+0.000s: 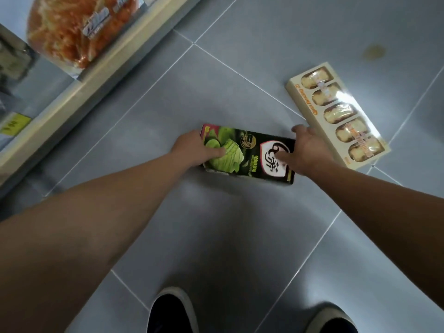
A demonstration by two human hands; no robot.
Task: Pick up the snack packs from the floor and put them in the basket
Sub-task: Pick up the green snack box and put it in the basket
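Both hands grasp the green box point(247, 153), which is at the floor point(216, 87) between them. The left hand point(192, 149) grips its left end, thumb curled over the top face; the right hand point(304, 152) holds the right end, thumb on the top, fingers spread past the far edge. Whether the box is lifted clear of the tiles cannot be told. Just beside the right hand lies a cream pack point(336, 115) of five pastries, glare across its window. A shelf point(79, 90) with blurred goods runs at upper left. Two shoes point(171, 311) are cut off below.
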